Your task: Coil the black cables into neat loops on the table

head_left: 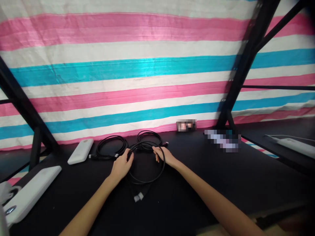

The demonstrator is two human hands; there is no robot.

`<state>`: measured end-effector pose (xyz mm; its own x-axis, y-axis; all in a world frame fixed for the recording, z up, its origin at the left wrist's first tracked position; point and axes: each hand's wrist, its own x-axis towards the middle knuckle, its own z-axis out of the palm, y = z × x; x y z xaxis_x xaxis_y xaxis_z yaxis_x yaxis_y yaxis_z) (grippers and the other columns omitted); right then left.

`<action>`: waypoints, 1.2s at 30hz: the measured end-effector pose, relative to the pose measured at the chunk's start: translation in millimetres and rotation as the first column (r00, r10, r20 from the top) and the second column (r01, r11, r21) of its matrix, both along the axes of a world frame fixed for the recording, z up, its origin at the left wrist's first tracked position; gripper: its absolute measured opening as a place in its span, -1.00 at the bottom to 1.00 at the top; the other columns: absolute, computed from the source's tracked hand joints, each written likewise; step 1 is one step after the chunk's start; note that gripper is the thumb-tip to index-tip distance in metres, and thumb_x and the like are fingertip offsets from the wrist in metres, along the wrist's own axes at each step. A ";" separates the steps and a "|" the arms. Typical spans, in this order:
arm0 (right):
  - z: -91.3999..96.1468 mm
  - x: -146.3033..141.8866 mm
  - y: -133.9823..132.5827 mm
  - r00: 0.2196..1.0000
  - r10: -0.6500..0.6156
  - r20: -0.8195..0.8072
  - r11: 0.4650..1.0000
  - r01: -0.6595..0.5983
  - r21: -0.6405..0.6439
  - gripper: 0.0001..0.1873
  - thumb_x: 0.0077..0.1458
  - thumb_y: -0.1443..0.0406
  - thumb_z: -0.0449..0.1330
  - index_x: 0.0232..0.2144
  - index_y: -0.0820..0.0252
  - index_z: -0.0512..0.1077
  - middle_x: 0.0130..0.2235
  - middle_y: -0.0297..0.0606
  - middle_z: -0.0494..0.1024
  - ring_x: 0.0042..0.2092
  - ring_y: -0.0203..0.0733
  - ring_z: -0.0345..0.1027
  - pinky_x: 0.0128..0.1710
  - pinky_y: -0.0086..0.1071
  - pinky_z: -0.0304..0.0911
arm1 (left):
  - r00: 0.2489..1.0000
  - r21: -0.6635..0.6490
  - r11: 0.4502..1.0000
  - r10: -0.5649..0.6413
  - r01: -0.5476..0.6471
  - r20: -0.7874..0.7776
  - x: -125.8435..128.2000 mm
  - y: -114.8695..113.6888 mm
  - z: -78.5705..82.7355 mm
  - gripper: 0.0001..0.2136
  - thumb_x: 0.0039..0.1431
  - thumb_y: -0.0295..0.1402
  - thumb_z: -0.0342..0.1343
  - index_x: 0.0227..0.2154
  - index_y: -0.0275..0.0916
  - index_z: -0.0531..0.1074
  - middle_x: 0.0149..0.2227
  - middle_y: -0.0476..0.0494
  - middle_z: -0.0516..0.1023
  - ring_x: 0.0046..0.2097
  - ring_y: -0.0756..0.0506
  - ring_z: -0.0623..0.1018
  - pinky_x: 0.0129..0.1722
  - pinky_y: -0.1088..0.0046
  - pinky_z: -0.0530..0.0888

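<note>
A black cable [147, 178] hangs in a big loop between my two hands over the black table [197, 183]. My left hand [122, 165] is closed on the loop's left side. My right hand [163, 155] pinches the loop's right side. The cable's two silver plug ends [138, 196] dangle just below the loop, close to the tabletop. Behind my hands lie two more coiled black cables, one at the left [110, 147] and one at the centre [149, 137].
A white power bank [80, 151] lies left of the coils, and a longer white device [29, 193] sits near the left edge. Another white device [294, 144] rests on the right table. Black frame posts [242, 65] rise against a striped tarp wall.
</note>
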<state>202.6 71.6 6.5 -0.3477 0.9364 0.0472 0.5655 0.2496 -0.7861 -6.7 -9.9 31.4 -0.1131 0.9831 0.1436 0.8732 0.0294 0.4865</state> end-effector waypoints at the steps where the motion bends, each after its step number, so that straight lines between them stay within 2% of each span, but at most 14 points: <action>1: 0.3 0.3 -0.6 1.000 0.003 0.010 1.000 -0.003 0.012 -0.48 0.17 0.00 -0.15 -0.53 0.20 0.40 -0.60 -0.34 0.50 -0.47 -0.28 0.38 -0.38 -0.46 0.17 | 1.000 0.005 1.000 -0.003 0.003 0.005 -0.2 0.0 -0.4 -0.70 0.22 -0.19 -0.22 -0.09 -0.16 0.26 -0.55 -0.02 0.47 -0.42 -0.12 0.51 -0.42 0.48 0.24; 5: 2.7 1.1 -3.3 0.998 0.018 0.053 0.999 -0.020 0.035 -0.53 0.16 0.03 -0.10 -0.53 0.18 0.40 -0.61 -0.37 0.49 -0.46 -0.28 0.39 -0.39 -0.48 0.14 | 1.000 0.021 1.000 -0.014 0.013 0.019 -2.1 1.0 -2.8 -0.64 0.22 -0.23 -0.23 0.04 -0.14 0.19 -0.51 -0.03 0.49 -0.39 -0.11 0.51 -0.41 0.48 0.25; 10: 8.9 0.8 -7.9 0.992 0.038 0.117 0.996 -0.048 0.077 -0.58 0.16 0.08 -0.09 -0.52 0.16 0.43 -0.60 -0.38 0.50 -0.44 -0.28 0.39 -0.38 -0.46 0.11 | 1.000 -0.032 0.999 -0.009 0.009 -0.016 -3.6 3.6 -3.6 -0.66 0.21 -0.27 -0.20 0.02 -0.15 0.23 -0.50 -0.04 0.49 -0.39 -0.11 0.50 -0.42 0.49 0.23; 19: 19.1 0.9 -18.2 0.984 0.052 0.169 0.994 -0.067 0.086 -0.59 0.13 0.07 -0.05 -0.49 0.11 0.50 -0.56 -0.41 0.54 -0.39 -0.28 0.41 -0.37 -0.45 0.08 | 0.999 0.009 1.000 -0.009 0.009 -0.037 -5.6 6.6 -9.9 -0.79 0.17 -0.20 -0.14 -0.23 -0.16 0.28 -0.40 -0.06 0.51 -0.34 -0.11 0.50 -0.44 0.50 0.20; 23: 21.9 0.4 -19.8 0.984 0.063 0.168 0.994 -0.077 0.078 -0.59 0.13 0.07 -0.04 -0.48 0.08 0.52 -0.55 -0.41 0.54 -0.37 -0.27 0.42 -0.35 -0.44 0.09 | 0.998 0.025 0.998 -0.057 0.057 0.009 -9.2 9.4 -12.9 -0.75 0.18 -0.13 -0.16 -0.41 -0.17 0.27 -0.55 0.00 0.44 -0.42 -0.08 0.48 -0.44 0.51 0.21; 28: 23.6 1.4 -20.4 0.990 0.092 0.110 0.993 -0.099 0.058 -0.49 0.15 -0.02 -0.09 -0.47 0.10 0.53 -0.55 -0.38 0.53 -0.39 -0.26 0.41 -0.32 -0.42 0.11 | 0.988 0.136 0.988 -0.090 0.072 0.126 -15.7 12.6 -13.7 -0.69 0.19 -0.07 -0.17 -0.47 -0.17 0.26 -0.69 0.09 0.33 -0.52 -0.04 0.43 -0.47 0.53 0.23; 33: 16.5 1.1 -16.0 0.992 0.100 -0.073 0.994 -0.102 -0.023 -0.45 0.11 -0.09 -0.07 -0.46 0.16 0.50 -0.57 -0.36 0.48 -0.50 -0.30 0.35 -0.44 -0.44 0.13 | 0.964 0.298 0.954 -0.054 -0.027 0.260 -17.8 13.8 -13.3 -0.72 0.15 -0.10 -0.10 -0.47 -0.18 0.31 -0.72 0.11 0.27 -0.59 0.00 0.36 -0.52 0.55 0.23; 36: 11.5 -1.9 -11.8 0.967 0.116 -0.226 0.987 -0.138 -0.082 -0.51 0.09 -0.07 -0.02 -0.45 0.20 0.44 -0.61 -0.38 0.42 -0.58 -0.34 0.29 -0.55 -0.48 0.10 | 0.914 0.357 0.927 -0.046 -0.110 0.403 -16.4 12.1 -9.9 -0.73 0.14 -0.12 -0.08 -0.47 -0.20 0.32 -0.73 0.11 0.23 -0.64 0.02 0.30 -0.60 0.56 0.19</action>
<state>200.7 59.8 18.0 -0.4553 0.8890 0.0477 0.3443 0.2252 -0.9115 -23.1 2.2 21.6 -0.2680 0.8638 0.4266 0.6052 -0.1936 0.7721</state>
